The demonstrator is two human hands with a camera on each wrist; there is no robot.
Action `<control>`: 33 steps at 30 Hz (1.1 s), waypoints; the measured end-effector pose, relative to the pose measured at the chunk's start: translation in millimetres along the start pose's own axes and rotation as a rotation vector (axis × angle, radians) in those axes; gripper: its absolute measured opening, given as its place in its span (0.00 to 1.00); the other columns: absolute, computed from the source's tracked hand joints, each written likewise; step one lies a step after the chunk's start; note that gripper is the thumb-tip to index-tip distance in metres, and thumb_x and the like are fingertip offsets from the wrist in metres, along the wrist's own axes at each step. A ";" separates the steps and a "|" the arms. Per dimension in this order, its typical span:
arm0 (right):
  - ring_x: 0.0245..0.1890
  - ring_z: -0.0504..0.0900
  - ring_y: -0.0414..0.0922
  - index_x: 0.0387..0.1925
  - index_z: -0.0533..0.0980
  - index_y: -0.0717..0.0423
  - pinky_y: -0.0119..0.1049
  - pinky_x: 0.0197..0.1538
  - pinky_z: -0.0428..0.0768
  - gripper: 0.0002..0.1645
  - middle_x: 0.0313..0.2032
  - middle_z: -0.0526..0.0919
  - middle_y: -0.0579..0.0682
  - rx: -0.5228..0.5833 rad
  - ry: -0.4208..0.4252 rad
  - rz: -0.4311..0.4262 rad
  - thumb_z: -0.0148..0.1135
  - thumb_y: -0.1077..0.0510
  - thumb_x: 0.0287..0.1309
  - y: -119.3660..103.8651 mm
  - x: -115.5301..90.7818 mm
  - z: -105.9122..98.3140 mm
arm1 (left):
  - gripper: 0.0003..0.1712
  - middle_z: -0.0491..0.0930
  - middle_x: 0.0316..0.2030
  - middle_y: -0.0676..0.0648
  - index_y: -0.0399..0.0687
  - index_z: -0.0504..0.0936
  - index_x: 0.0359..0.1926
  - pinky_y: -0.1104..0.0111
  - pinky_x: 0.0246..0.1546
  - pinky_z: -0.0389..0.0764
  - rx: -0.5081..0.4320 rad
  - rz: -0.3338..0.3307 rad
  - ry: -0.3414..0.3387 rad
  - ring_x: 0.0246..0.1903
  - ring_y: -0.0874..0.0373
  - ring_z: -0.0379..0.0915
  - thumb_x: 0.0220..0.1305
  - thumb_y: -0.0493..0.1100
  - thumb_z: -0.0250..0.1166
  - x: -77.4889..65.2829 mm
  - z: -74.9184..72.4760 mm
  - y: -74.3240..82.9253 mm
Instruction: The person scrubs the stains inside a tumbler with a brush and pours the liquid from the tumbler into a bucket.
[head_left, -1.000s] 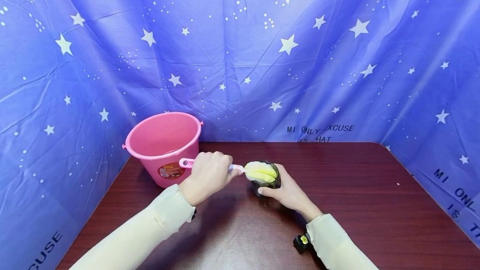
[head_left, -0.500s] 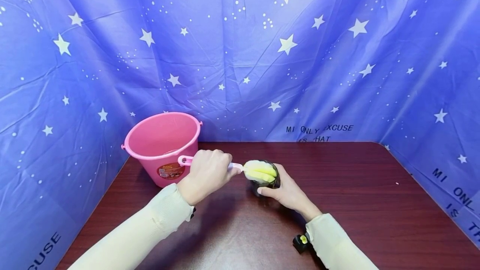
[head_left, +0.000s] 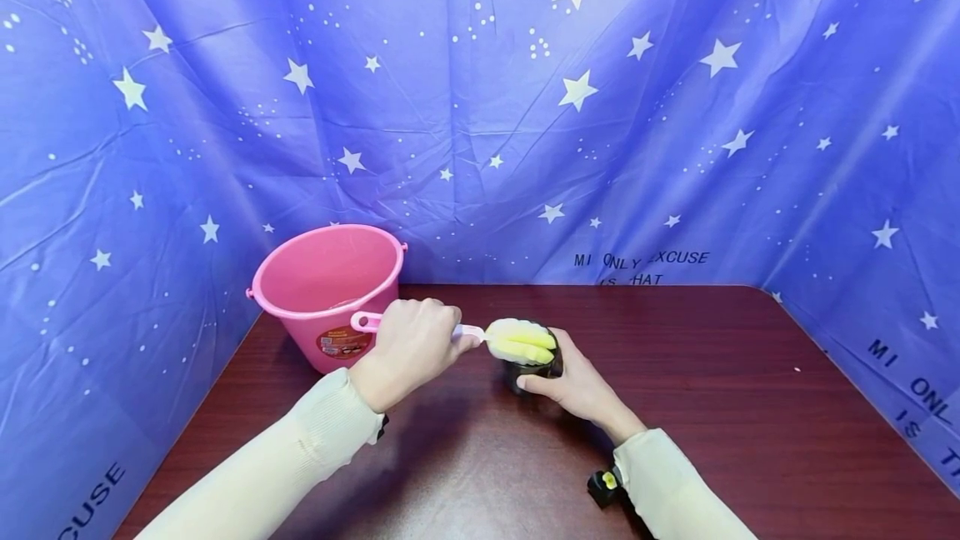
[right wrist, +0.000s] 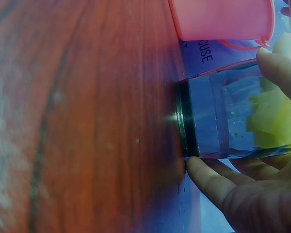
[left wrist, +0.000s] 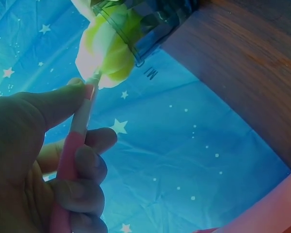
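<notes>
My left hand point(head_left: 411, 348) grips the pink and white handle of a sponge cup brush point(left wrist: 68, 155), its fingers curled round it and the thumb along the handle. The brush's white and yellow sponge head point(head_left: 517, 342) sits at the mouth of a dark see-through glass point(right wrist: 208, 116). Part of the sponge is inside the glass, as the right wrist view shows through the wall. My right hand point(head_left: 566, 377) holds the glass from its right side, with the thumb across the near side. The glass stands on the table, tilted little if at all.
A pink bucket point(head_left: 326, 273) with an orange label stands at the back left, just behind my left hand. The dark red wooden table point(head_left: 712, 407) ends at a blue star-printed curtain point(head_left: 450, 107) on the back and sides.
My left hand has drawn the brush slightly left and up, so a little more of the sponge shows above the glass rim. The right hand and glass stay in place.
</notes>
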State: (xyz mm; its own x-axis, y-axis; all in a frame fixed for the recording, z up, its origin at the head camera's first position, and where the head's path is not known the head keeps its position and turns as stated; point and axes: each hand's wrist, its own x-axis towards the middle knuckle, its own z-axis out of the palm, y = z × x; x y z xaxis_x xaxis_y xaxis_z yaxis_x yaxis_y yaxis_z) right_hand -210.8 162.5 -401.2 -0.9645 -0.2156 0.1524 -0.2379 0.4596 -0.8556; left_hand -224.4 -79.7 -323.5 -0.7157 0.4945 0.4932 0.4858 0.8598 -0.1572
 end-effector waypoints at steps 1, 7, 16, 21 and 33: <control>0.50 0.74 0.49 0.62 0.60 0.61 0.47 0.56 0.69 0.44 0.54 0.74 0.57 -0.004 0.000 0.001 0.74 0.58 0.47 -2.3 -1.1 -0.5 | 0.27 0.66 0.12 0.55 0.55 0.71 0.14 0.60 0.13 0.66 0.003 0.006 0.000 0.13 0.54 0.70 0.51 0.66 0.67 0.3 -0.6 0.1; 0.50 0.74 0.49 0.62 0.60 0.60 0.48 0.56 0.70 0.45 0.54 0.74 0.56 0.004 0.002 -0.005 0.74 0.56 0.47 10.2 3.2 2.1 | 0.26 0.68 0.12 0.54 0.54 0.71 0.14 0.60 0.12 0.67 0.011 0.029 0.011 0.14 0.53 0.71 0.50 0.65 0.69 0.6 -5.8 0.0; 0.51 0.74 0.43 0.63 0.60 0.49 0.44 0.57 0.70 0.49 0.56 0.74 0.50 -0.002 0.004 -0.009 0.76 0.46 0.42 41.2 13.1 6.2 | 0.26 0.67 0.11 0.54 0.54 0.71 0.14 0.60 0.12 0.65 -0.003 0.008 0.061 0.14 0.54 0.71 0.50 0.65 0.69 -5.4 -3.5 -3.6; 0.51 0.74 0.43 0.63 0.60 0.47 0.45 0.57 0.69 0.50 0.56 0.73 0.48 0.006 0.008 0.001 0.77 0.45 0.41 41.7 12.6 5.5 | 0.26 0.69 0.12 0.53 0.53 0.72 0.15 0.60 0.11 0.64 -0.006 0.009 0.107 0.14 0.53 0.72 0.48 0.65 0.70 -10.6 2.2 -4.8; 0.51 0.74 0.43 0.64 0.59 0.47 0.44 0.57 0.69 0.51 0.56 0.73 0.49 0.015 0.008 0.006 0.77 0.45 0.41 41.8 12.4 5.7 | 0.25 0.68 0.12 0.52 0.53 0.72 0.15 0.59 0.11 0.64 -0.036 -0.021 0.140 0.14 0.51 0.71 0.50 0.64 0.69 -20.6 10.0 -5.2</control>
State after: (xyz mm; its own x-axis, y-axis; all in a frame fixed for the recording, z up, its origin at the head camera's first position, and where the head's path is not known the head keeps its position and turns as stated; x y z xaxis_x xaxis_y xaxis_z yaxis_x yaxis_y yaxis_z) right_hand -232.0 174.1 -438.0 -0.9668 -0.2060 0.1511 -0.2305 0.4483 -0.8637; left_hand -217.2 -93.1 -341.4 -0.6500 0.4520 0.6109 0.4914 0.8632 -0.1159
